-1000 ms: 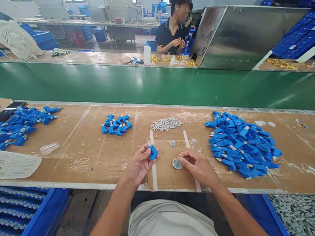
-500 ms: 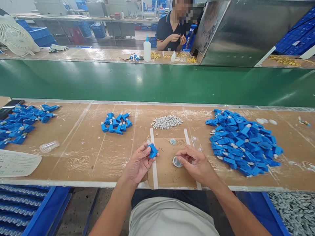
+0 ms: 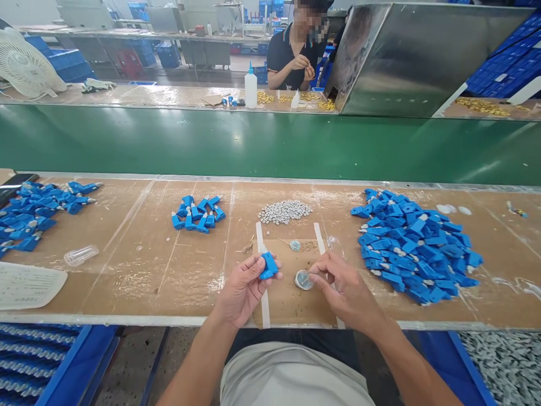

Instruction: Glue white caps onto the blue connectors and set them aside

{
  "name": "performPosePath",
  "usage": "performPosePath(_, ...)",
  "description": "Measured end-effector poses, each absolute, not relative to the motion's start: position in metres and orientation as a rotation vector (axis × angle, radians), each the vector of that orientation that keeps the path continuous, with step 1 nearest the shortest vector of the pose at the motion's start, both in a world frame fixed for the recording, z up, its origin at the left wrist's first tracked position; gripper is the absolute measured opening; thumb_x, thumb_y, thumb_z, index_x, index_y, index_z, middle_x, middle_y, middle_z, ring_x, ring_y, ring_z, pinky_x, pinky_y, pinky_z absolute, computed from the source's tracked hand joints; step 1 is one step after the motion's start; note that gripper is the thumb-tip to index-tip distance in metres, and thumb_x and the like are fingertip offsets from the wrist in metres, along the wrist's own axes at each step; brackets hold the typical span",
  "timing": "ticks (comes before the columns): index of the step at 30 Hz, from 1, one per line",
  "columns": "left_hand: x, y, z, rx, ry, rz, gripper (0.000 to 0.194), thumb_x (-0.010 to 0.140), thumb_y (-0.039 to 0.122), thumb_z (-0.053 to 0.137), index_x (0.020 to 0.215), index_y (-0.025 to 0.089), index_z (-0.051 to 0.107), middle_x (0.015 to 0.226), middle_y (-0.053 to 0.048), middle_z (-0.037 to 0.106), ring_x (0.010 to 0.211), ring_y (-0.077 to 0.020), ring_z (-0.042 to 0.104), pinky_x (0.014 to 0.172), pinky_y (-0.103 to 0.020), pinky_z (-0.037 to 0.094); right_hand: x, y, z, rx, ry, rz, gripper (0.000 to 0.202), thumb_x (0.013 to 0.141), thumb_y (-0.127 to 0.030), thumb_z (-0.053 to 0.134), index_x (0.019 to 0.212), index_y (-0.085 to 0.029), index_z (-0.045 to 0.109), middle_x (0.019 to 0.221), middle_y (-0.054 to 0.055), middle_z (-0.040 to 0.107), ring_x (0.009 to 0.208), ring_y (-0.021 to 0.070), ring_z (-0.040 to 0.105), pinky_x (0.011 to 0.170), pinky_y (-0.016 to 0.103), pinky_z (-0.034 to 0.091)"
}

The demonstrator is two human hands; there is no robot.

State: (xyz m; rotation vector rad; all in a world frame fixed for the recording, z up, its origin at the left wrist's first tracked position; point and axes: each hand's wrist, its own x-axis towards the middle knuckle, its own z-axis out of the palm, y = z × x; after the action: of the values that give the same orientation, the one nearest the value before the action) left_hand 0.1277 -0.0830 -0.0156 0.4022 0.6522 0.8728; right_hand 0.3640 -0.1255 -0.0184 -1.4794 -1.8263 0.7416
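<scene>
My left hand (image 3: pixel 245 287) grips a blue piece (image 3: pixel 269 265) with a whitish tip, above the taped cardboard sheet (image 3: pixel 281 307). My right hand (image 3: pixel 342 286) is pinched around something thin like a stick, too small to make out, at the edge of a small round dish (image 3: pixel 304 279). Behind the dish lies a small clear disc (image 3: pixel 295 245). A heap of small grey pieces (image 3: pixel 285 211) lies beyond the sheet. Blue pieces form a small cluster (image 3: pixel 198 213) to the left and a large pile (image 3: pixel 416 245) to the right.
More blue pieces (image 3: pixel 36 211) lie far left, near a clear plastic cup (image 3: pixel 81 255) and a paper sheet (image 3: pixel 29 285). A green belt (image 3: pixel 190 141) runs behind the table. Across it a person (image 3: pixel 291 56) works beside a white bottle (image 3: pixel 251 89) and a metal hood (image 3: pixel 422 62).
My left hand has turned the blue piece a little and shifted slightly right. My right hand has drawn slightly right, so more of the round dish shows.
</scene>
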Motion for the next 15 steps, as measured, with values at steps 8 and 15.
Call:
performPosePath(8,0.150,-0.097,-0.010,0.406,0.597,0.778,0.020,0.092,0.025,0.068,0.101,0.008,0.072,0.101,-0.013,0.073,0.090,-0.0162,0.073,0.079,-0.018,0.059,0.373,-0.126,0.001,-1.401,-1.356,0.876,0.016,0.096,-0.037,0.061,0.091,-0.022,0.064,0.094,0.005,0.069,0.069,0.0162,0.060,0.065,0.030,0.050)
performPosePath(15,0.163,-0.101,0.001,0.399,0.553,0.716,0.026,0.093,0.027,0.066,0.103,0.005,0.074,0.096,-0.013,0.072,0.084,-0.0159,0.073,0.075,-0.016,0.059,0.353,-0.132,0.035,-1.260,-1.309,0.695,0.003,0.095,-0.025,0.065,0.093,-0.023,0.067,0.092,0.004,0.069,0.067,0.0151,0.062,0.062,0.029,0.053)
